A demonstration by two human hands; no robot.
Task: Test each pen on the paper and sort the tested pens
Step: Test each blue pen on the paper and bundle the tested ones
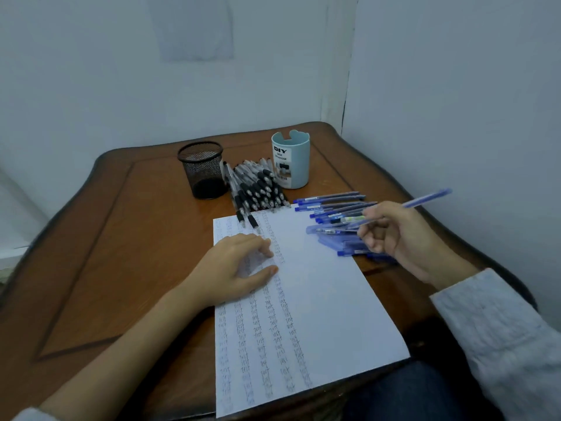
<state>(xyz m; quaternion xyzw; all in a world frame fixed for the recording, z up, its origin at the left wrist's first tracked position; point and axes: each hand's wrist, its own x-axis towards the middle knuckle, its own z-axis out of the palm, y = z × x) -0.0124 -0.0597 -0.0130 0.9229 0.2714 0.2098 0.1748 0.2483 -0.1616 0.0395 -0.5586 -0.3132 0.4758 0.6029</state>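
Brown polished wood: tabletop (121,238) with curved edges, set into a corner of pale walls.

Item 1. White sheet of paper (318,299), lying slightly askew at the near middle of the tabletop. Its left half is filled with columns of small handwritten "test" marks and its right half is bare.

Item 2. Left hand (233,268), palm down on the upper left of the sheet. The fingers are loosely spread with their tips on the written columns, and it holds nothing.

Item 3. Right hand (394,235), raised above the sheet's right edge. Its fingers are curled round a translucent blue pen (425,199). The pen slants up and to the right, clear of the paper. Its lower end is blurred against the pile beneath.

Item 4. Blue capped pens (334,208), a loose heap on the tabletop just beside the sheet's right edge. A few overlap that edge, and the heap is partly under the right hand.

Item 5. Black-gripped clear pens (258,186), a fanned pile beyond the sheet's top edge. Two reach onto the paper.

Item 6. Black wire-mesh cup (203,170), upright, just left of the black-gripped pile.

Item 7. Light blue cylindrical desk organizer (291,161), upright, labelled "DIY", just right of that pile.

Item 8. Grey sleeve (501,329) on the right forearm.
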